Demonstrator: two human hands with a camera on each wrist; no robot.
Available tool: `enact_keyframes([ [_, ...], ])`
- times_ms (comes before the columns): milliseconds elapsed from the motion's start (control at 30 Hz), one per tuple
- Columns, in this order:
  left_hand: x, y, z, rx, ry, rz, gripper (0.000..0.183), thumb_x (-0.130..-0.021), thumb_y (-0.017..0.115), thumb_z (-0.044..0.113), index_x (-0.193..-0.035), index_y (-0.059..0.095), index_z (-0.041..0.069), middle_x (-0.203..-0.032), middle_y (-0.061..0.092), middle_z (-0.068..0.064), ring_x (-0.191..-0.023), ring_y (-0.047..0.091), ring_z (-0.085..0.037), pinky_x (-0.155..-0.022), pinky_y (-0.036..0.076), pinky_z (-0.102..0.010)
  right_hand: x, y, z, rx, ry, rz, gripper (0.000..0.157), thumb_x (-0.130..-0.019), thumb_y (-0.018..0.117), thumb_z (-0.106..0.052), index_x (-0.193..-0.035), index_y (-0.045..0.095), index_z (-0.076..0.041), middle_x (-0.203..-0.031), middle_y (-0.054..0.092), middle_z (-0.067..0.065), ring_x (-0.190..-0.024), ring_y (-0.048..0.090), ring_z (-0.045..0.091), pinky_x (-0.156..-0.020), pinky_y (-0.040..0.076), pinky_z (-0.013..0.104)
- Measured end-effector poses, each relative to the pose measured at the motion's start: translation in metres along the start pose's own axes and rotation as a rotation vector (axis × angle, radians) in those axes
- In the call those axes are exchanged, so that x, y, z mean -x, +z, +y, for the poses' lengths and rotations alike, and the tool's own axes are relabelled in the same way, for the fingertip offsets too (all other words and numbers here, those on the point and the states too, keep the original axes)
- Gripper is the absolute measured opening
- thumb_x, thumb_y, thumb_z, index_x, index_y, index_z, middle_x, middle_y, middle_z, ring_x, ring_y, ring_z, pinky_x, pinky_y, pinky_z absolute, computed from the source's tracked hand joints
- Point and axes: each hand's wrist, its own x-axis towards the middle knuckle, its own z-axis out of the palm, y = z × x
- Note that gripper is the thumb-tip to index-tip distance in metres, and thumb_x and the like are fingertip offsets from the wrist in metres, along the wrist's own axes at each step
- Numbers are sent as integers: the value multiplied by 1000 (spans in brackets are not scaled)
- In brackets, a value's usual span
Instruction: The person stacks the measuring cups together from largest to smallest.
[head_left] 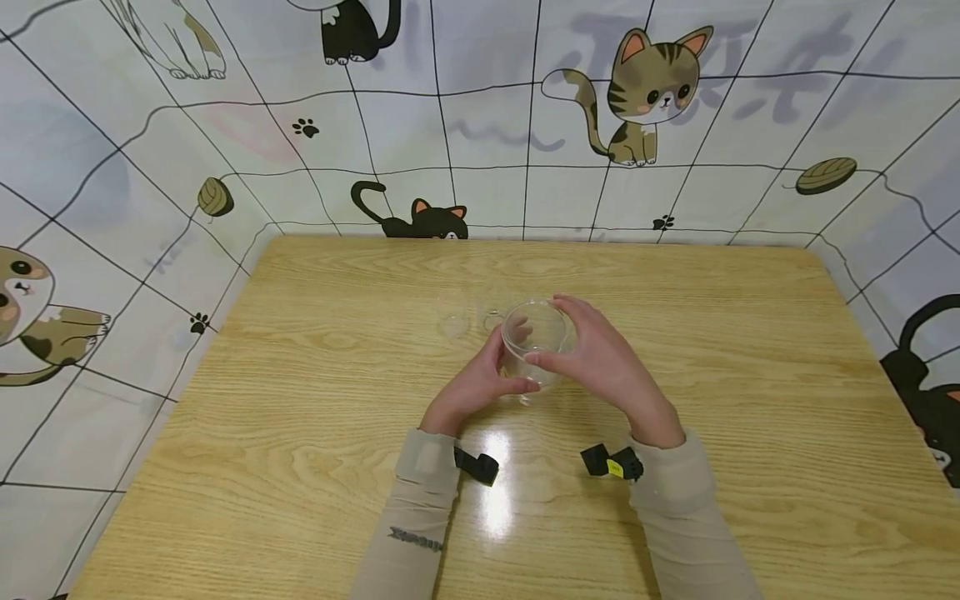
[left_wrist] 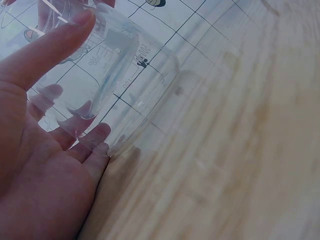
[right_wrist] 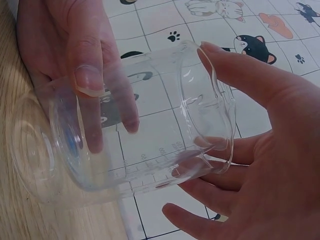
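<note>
Beige sleeves point(head_left: 678, 500) extend over a wood-grain table point(head_left: 300, 350), left fingers point(left_wrist: 95, 167) and right fingers point(right_wrist: 215, 196) holding clear glassware point(head_left: 538, 337) between cat-patterned walls point(head_left: 495, 196).

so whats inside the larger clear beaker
A smaller clear beaker, part-way down inside the larger beaker. In the right wrist view, the left hand covers part of both; whatever lies there is hidden.

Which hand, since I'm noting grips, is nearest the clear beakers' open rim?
The right hand: its thumb and fingers are at the rim end of the clear beakers, whereas the left hand holds nearer the base.
</note>
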Motion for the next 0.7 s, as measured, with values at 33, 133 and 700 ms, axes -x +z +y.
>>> enact_keyframes([
  [33, -1, 0, -3, -2, 7, 4, 96, -73, 78, 17, -145, 17, 30, -145, 30, 7, -136, 25, -9, -109, 24, -43, 0, 0, 0, 2, 1, -2, 95, -71, 66, -62, -143, 31, -12, -150, 26, 7, -136, 25, 30, -105, 27, 54],
  [133, -3, 0, -11, -20, 26, 13, 95, -73, 79, 20, -144, 17, 33, -144, 31, 10, -135, 26, -6, -109, 24, -42, 0, 0, 0, 7, 8, -4, 95, -71, 66, -63, -143, 30, -13, -149, 27, 7, -136, 26, 29, -104, 28, 54],
  [700, 4, 1, 12, -26, -14, -18, 95, -75, 76, 15, -146, 14, 26, -150, 26, -3, -138, 22, -13, -110, 23, -41, 2, 0, 0, 24, 30, -13, 96, -70, 63, -67, -143, 29, -14, -146, 32, 7, -129, 36, 30, -99, 35, 54],
])
